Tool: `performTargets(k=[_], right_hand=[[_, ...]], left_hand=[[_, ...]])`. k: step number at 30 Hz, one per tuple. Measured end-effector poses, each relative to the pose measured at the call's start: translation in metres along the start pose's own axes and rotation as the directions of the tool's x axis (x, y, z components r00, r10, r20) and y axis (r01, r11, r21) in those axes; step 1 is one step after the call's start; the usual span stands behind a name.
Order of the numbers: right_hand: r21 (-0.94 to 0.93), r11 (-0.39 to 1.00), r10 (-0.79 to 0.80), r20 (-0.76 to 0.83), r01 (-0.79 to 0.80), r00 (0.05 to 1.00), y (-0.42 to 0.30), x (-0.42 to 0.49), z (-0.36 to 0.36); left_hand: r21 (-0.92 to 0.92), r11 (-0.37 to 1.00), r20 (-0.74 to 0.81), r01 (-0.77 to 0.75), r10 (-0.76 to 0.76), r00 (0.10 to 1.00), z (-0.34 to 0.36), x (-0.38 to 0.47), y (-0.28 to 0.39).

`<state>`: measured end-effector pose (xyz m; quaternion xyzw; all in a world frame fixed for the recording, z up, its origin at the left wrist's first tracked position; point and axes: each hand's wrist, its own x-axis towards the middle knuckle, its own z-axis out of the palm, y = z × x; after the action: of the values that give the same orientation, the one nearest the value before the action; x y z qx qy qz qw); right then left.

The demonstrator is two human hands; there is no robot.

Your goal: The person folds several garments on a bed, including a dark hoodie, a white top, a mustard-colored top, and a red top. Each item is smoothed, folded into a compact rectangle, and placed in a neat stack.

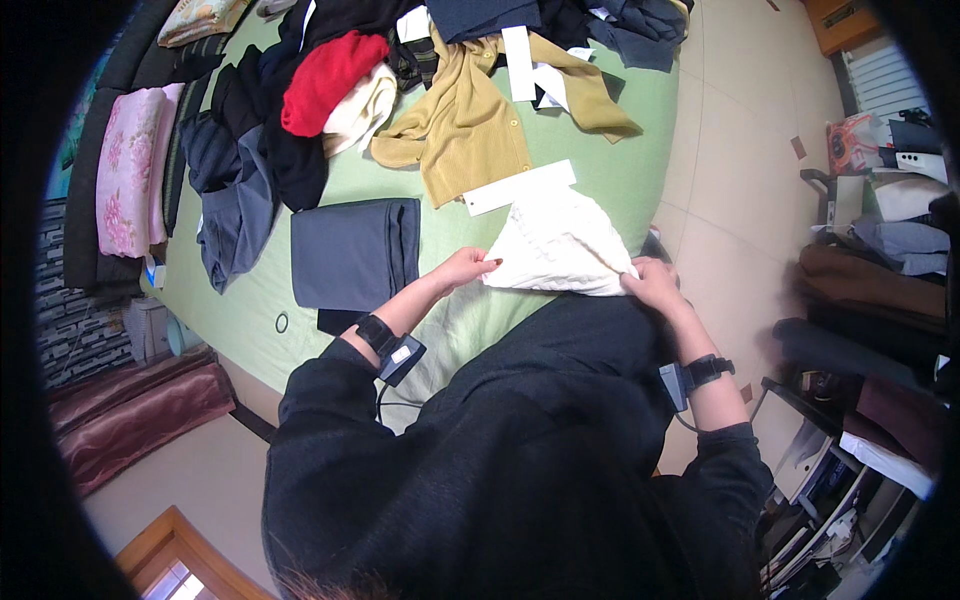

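Note:
A white textured cloth or garment [559, 244] is stretched between my hands at the near edge of the bed. My left hand [466, 270] pinches its left corner between thumb and fingers. At the opposite corner, my right hand [654, 281] grips the fabric. The cloth's near edge hangs just above my dark trousers. Beyond it lies a mustard ribbed cardigan [476, 127] with buttons, and a white strip [519, 187] rests across the cardigan's hem. To the left of my left hand sits a folded dark grey garment [341, 251].
The bed's green sheet [626, 157] carries a red knit item [335, 82], a cream cloth [364, 109], grey trousers [236, 217] and dark clothes at the back. A small dark ring [282, 323] lies at left. Pink floral bedding [131, 172] stands beyond. Clothes hang over a rack [870, 285] at right.

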<state>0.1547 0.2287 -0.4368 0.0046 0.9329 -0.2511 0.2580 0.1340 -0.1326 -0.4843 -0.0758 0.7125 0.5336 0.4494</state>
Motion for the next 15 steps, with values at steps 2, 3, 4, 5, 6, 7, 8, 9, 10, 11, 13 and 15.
performTargets(k=[2, 3, 4, 5, 6, 7, 8, 9, 10, 11, 13, 15], right_hand=[[-0.089, 0.996, 0.009, 0.066, -0.003, 0.998, -0.007, -0.001, -0.005], [-0.111, 0.993, 0.062, 0.122, -0.048, 0.991, -0.013, -0.001, -0.009], [-0.145, 0.985, 0.112, 0.119, -0.095, 0.987, -0.022, 0.001, -0.010], [-0.154, 0.985, 0.085, 0.018, -0.081, 0.996, -0.032, 0.002, -0.009], [-0.175, 0.982, 0.047, -0.137, -0.071, 0.989, -0.044, 0.004, -0.004], [-0.193, 0.981, -0.021, -0.294, -0.037, 0.956, -0.054, 0.007, 0.003], [-0.216, 0.973, -0.157, -0.332, 0.087, 0.930, -0.061, 0.011, 0.011], [-0.251, 0.921, -0.378, -0.401, 0.296, 0.835, -0.066, 0.015, 0.021], [-0.342, 0.888, -0.411, -0.296, 0.307, 0.862, -0.068, 0.018, 0.031], [-0.347, 0.914, -0.287, -0.182, 0.211, 0.941, -0.067, 0.023, 0.040], [-0.332, 0.943, 0.000, -0.043, -0.014, 0.999, -0.057, 0.032, 0.051], [-0.326, 0.945, -0.082, -0.102, 0.044, 0.991, -0.045, 0.040, 0.058]], left_hand=[[0.009, 1.000, -0.001, -0.009, 0.009, 1.000, -0.002, 0.000, 0.005], [0.318, 0.915, -0.173, -0.248, 0.313, 0.934, 0.000, -0.001, 0.013], [0.635, 0.695, -0.256, -0.337, 0.601, 0.757, 0.005, 0.001, 0.023], [0.877, 0.377, -0.208, -0.298, 0.857, 0.472, 0.013, 0.003, 0.034], [0.611, 0.652, -0.205, -0.450, 0.679, 0.705, 0.020, 0.008, 0.045], [0.235, 0.806, -0.102, -0.543, 0.576, 0.811, 0.028, 0.016, 0.055], [0.625, 0.506, -0.015, -0.595, 0.770, 0.638, 0.043, 0.025, 0.061], [0.852, 0.045, 0.192, -0.521, 0.900, 0.392, 0.055, 0.034, 0.064], [0.905, 0.039, 0.183, -0.423, 0.862, 0.472, 0.063, 0.042, 0.064], [0.946, 0.017, 0.165, -0.323, 0.834, 0.527, 0.070, 0.051, 0.062], [0.933, -0.010, 0.241, -0.361, 0.762, 0.601, 0.069, 0.070, 0.061], [0.933, -0.014, 0.277, -0.360, 0.667, 0.691, 0.068, 0.080, 0.060]])
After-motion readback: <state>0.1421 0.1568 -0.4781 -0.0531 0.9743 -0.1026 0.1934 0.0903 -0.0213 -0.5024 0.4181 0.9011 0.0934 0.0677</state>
